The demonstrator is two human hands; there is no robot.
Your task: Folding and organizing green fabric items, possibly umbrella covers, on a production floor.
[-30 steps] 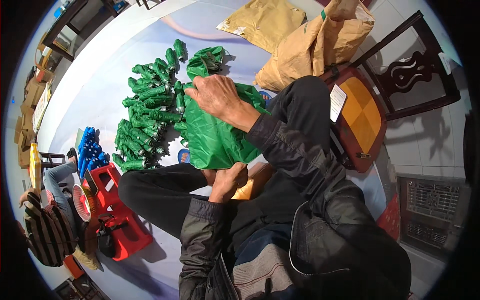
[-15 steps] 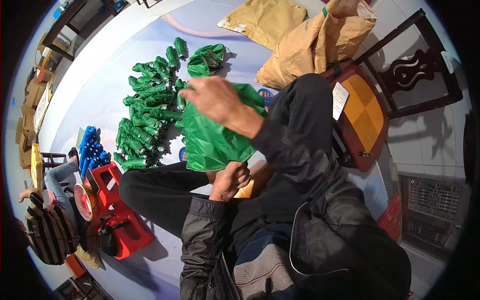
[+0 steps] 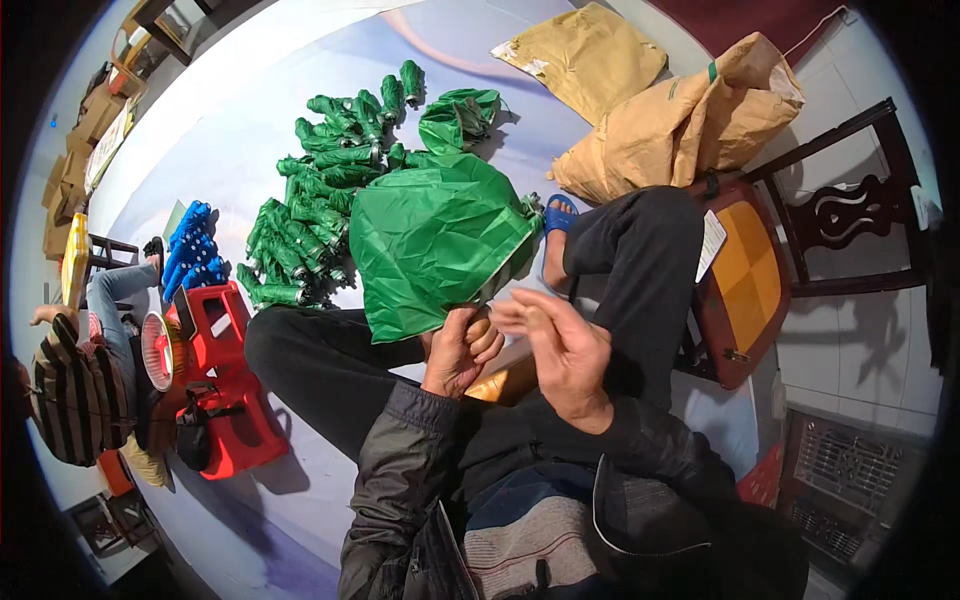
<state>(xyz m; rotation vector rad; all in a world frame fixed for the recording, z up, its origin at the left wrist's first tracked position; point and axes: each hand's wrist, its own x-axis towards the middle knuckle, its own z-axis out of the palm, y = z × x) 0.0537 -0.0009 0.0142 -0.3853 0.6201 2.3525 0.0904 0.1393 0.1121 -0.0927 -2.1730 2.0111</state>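
My left hand [image 3: 463, 350] is closed round the lower end of a green umbrella [image 3: 430, 235]. Its loose, partly gathered canopy billows away from the fist, above my bent legs. The part inside my grip is hidden. Close by on the right, my right hand [image 3: 562, 352] has its fingers stretched out toward the left hand and the canopy's edge. The fingertips are slightly blurred, and nothing shows in them. Beyond the canopy, several folded green umbrellas [image 3: 318, 222] lie in a heap on the floor sheet. Another loosely bunched green umbrella [image 3: 455, 122] lies at the far end.
Two brown sacks [image 3: 690, 125] [image 3: 585, 55] lie at the far right, beside a dark wooden chair [image 3: 742, 285]. Red plastic stools [image 3: 232, 400] stand at left, near a round heater [image 3: 160, 350], a blue dotted bundle [image 3: 193, 250] and another person in a striped top [image 3: 80, 385].
My right hand has come down from over the canopy to beside my left hand. The left hand keeps its grip. The whole view has shifted, with things appearing farther right.
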